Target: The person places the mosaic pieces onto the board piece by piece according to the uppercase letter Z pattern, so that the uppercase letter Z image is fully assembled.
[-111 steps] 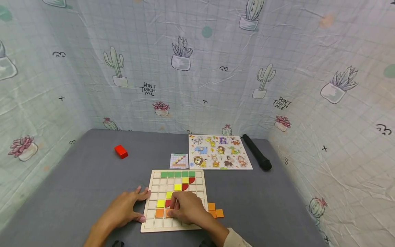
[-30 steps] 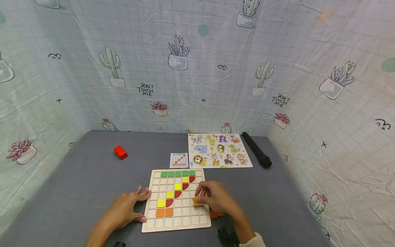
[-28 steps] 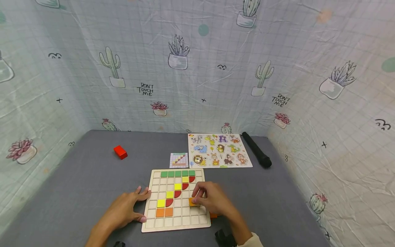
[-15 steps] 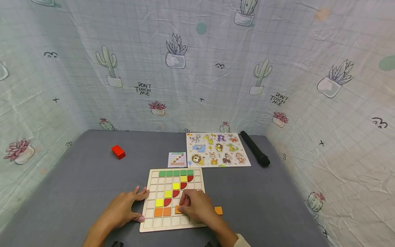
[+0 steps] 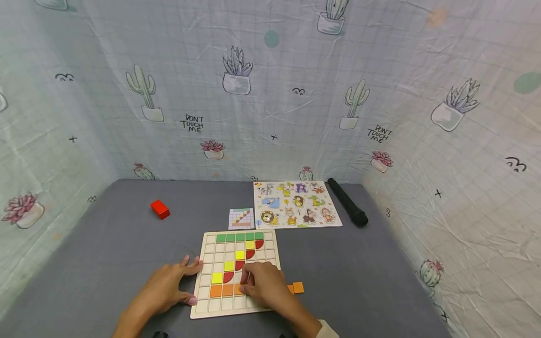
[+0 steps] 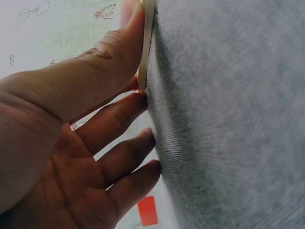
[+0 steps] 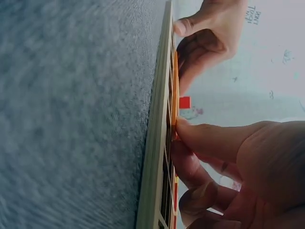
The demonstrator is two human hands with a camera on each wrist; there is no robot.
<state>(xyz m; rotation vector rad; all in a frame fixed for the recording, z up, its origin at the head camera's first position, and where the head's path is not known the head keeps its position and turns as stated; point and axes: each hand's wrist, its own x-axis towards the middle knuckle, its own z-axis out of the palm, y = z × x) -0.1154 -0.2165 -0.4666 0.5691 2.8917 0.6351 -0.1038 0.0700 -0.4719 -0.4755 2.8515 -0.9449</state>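
Observation:
A wooden grid board (image 5: 203, 306) lies on the grey table, holding green, yellow, red quarter-round and orange tiles. In the head view my left hand (image 5: 166, 284) rests at its left edge, fingers and thumb spread. The left wrist view shows the thumb against the board's edge (image 6: 148, 33). My right hand (image 5: 267, 284) pinches an orange square tile (image 5: 238, 288) at the lower row, beside two other orange tiles (image 5: 221, 290). The right wrist view has its thumb and index fingertips down at the board; they partly hide the tile.
Loose orange tiles (image 5: 298, 287) lie right of the board, partly behind the right forearm. Behind it are a pattern card (image 5: 241, 219), an animal puzzle board (image 5: 297, 205) and a black microphone (image 5: 347, 202). A red block (image 5: 160, 209) sits at back left.
My right hand has brought an orange tile from the board's right side leftward to the cell beside the two orange tiles. My left hand stays at the board's left edge.

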